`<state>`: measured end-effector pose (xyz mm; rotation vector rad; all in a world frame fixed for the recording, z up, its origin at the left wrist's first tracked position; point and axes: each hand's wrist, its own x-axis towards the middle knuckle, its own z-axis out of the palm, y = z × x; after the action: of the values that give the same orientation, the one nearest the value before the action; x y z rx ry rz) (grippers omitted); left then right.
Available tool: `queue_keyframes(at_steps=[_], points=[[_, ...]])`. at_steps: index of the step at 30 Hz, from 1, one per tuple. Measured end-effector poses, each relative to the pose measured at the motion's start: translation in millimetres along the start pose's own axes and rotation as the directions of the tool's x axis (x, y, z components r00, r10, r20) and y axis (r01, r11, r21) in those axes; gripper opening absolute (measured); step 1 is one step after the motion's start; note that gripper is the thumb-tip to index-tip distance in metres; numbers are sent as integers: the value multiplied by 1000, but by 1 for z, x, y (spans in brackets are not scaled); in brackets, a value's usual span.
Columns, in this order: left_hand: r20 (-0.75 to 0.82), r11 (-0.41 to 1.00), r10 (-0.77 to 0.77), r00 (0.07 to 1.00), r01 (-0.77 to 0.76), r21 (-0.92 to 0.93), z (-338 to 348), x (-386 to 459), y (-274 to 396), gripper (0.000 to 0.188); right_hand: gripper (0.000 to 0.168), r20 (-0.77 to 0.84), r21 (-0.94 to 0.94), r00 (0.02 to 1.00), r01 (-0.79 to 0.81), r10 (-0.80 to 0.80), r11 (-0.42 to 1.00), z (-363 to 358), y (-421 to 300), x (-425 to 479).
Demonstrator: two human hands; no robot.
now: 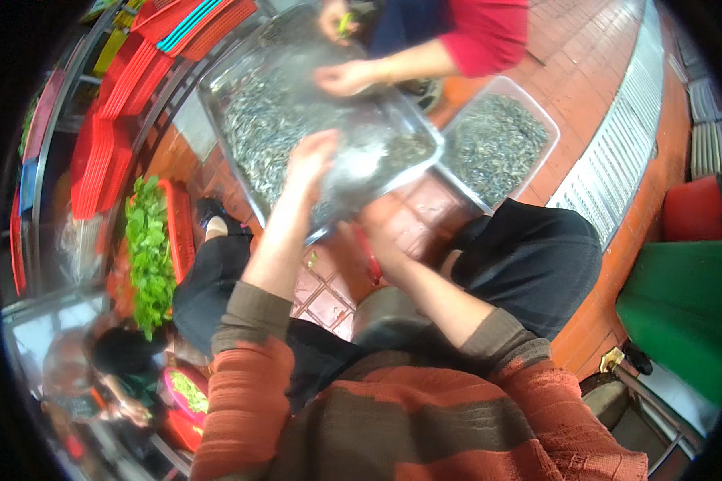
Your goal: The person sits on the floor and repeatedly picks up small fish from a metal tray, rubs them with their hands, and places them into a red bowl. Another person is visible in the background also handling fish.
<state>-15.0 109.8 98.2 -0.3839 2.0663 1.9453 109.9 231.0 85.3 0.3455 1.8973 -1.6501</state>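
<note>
A large rectangular tray (438,144) lies before me, filled with small silvery-grey seafood (253,123), fish or shrimp, too blurred to tell. Over its near part my left hand (314,155) is raised; the fingers are smeared by motion, and whatever they may hold is hidden. My right hand (380,245) is lower, just outside the tray's near edge and above the tiles. A red band (366,255) crosses it near the wrist. Blur hides its fingertips.
Another person's hand (346,78) reaches over the tray's far side. A translucent tub (555,133) of similar seafood stands right. To the left are leafy greens (149,252) in a red basket (180,228) and stacked red baskets (111,120). A metal drain grate (607,144) runs along the right.
</note>
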Motion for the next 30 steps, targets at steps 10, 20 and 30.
queue_keyframes(at_steps=[10, 20, 30], points=[[71, 224, 243, 968, -127, 966, -136, 23, -95, 20, 43, 72, 341, 980, -200, 187, 918, 11, 9, 18], [-31, 561, 176, 984, -74, 825, -70, 14, -108, 26, 41, 55, 305, 985, -173, 164, 936, 11, 3, 18], [-61, 374, 204, 977, -20, 927, -62, 33, -86, 17, 32, 48, 322, 984, -177, 171, 930, 11, -6, 15]])
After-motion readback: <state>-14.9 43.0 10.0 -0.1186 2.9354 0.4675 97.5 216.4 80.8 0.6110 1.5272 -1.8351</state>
